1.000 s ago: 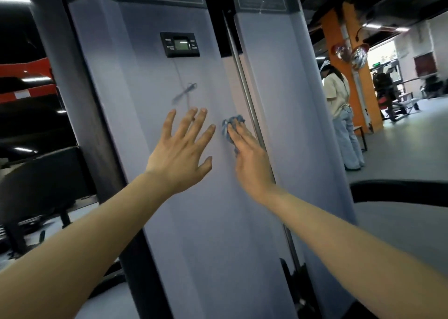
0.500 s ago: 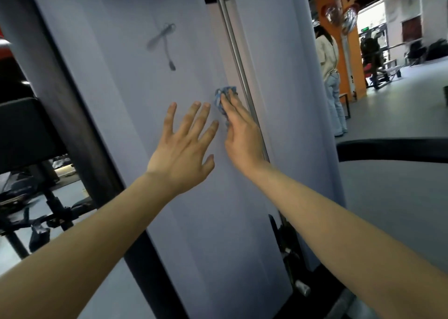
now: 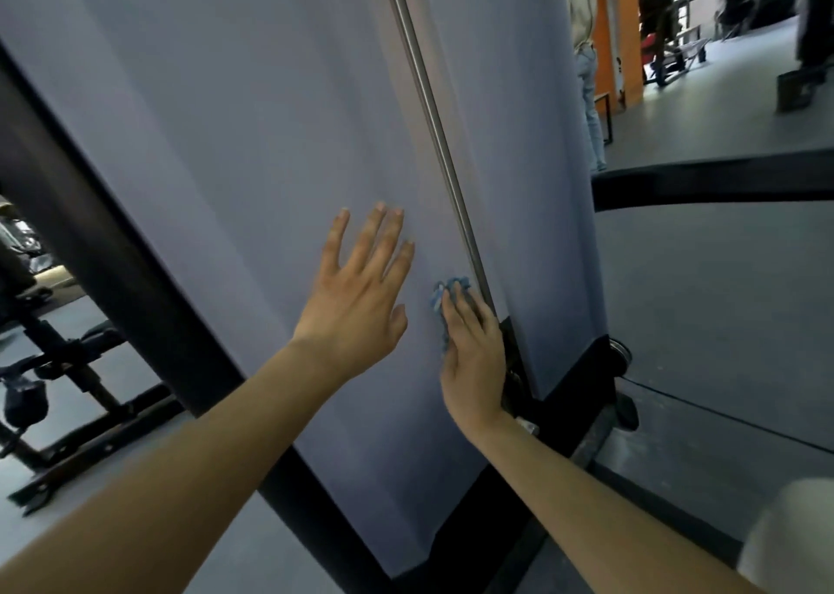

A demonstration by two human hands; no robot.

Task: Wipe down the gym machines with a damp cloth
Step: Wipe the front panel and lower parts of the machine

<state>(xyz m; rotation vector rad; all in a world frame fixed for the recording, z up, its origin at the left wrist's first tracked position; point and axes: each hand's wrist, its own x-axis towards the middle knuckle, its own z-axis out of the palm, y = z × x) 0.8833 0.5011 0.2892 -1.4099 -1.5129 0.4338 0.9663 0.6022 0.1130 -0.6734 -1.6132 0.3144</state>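
A tall gym machine with a pale grey-blue shroud panel (image 3: pixel 252 151) fills the view. A steel guide rod (image 3: pixel 433 110) runs down a slot in it. My right hand (image 3: pixel 474 350) presses a small blue cloth (image 3: pixel 444 293) flat against the panel, low down, just left of the rod; only the cloth's edges show past my fingers. My left hand (image 3: pixel 356 300) lies beside it, fingers straight and spread, palm toward the panel, holding nothing.
A black frame post (image 3: pixel 113 273) borders the panel on the left, with other black equipment (image 3: pixel 54 368) behind it. A black padded bar (image 3: pixel 713 183) crosses at right. A person (image 3: pixel 586 52) stands farther back by an orange pillar (image 3: pixel 625 29). Grey floor (image 3: pixel 722 300) lies to the right.
My right hand has slid the cloth down the panel along the rod, from about chest height to near the panel's lower end. My left hand followed downward, and the view tilted down.
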